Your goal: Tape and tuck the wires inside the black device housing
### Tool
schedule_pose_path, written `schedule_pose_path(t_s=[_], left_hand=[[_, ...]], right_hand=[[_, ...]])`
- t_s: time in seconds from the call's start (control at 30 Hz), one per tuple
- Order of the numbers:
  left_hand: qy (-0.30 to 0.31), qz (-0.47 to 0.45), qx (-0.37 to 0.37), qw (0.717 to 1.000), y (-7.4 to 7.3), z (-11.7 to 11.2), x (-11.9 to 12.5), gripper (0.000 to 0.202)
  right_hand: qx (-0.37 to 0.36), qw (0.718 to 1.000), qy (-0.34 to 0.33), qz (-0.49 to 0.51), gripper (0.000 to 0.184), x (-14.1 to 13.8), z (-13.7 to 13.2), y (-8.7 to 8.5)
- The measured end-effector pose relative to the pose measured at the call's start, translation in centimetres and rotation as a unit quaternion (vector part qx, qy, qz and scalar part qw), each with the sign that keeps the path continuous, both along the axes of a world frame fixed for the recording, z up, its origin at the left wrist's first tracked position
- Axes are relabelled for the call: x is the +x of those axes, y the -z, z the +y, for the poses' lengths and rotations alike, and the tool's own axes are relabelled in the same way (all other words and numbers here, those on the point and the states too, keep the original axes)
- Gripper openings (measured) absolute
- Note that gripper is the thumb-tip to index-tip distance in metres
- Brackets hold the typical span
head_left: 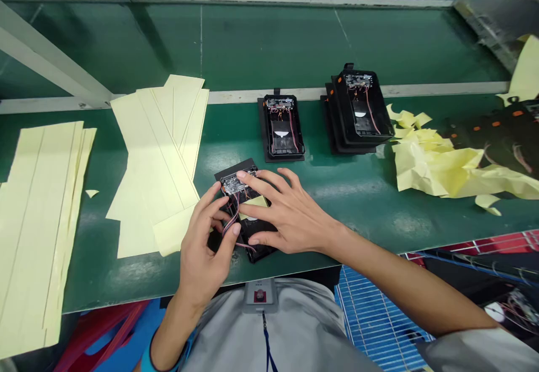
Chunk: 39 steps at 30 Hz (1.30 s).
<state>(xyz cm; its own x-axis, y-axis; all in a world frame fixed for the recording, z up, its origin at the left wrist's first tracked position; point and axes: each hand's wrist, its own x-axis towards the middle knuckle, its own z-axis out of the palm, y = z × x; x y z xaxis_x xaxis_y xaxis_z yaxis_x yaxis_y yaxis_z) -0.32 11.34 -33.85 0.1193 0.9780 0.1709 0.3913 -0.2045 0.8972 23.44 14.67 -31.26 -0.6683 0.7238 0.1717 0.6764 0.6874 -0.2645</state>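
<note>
Black device housing (256, 243) lies at twelve o'clock, nearest the body. Left hand (206, 248) curls narrowly, pinching pink wires (231, 221); right hand (290, 212) spreads wide over the circuit board (231, 184). Yellow sheets (155, 164) lie toward eleven o'clock, crumpled yellow paper (433, 161) toward two, and two more housings (281, 127) stand farther off, toward one.

At a green bench (295, 184), the person's right hand (290, 212) lies spread over a black device casing (256, 243) with a circuit board (236, 182) at its far end. The left hand (206, 243) curls just beside it, close to the pink wires (231, 220). Farther along stand a single black unit (281, 127) and a stacked pile of units (360, 105), with flat pale yellow sheets (155, 169) to their left and crumpled yellow paper (433, 161) to their right.
</note>
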Motion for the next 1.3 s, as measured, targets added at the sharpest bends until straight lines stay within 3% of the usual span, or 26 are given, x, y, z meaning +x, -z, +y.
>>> schedule_pose_path(t_s=[0.93,1.13,1.3], left_hand=[[0.003,-0.008,0.007,1.0,0.2,-0.1,-0.2,0.045],[0.003,-0.015,0.003,1.0,0.5,-0.1,-0.1,0.046],[0.004,-0.005,0.022,1.0,0.5,0.0,-0.1,0.044]], right_hand=[[-0.001,1.0,-0.007,0.012,0.051,0.1,0.2,-0.2],[0.017,0.997,0.001,0.079,0.015,-0.5,0.8,-0.6],[0.093,0.995,-0.013,0.033,0.02,-2.1,2.1,-0.6]])
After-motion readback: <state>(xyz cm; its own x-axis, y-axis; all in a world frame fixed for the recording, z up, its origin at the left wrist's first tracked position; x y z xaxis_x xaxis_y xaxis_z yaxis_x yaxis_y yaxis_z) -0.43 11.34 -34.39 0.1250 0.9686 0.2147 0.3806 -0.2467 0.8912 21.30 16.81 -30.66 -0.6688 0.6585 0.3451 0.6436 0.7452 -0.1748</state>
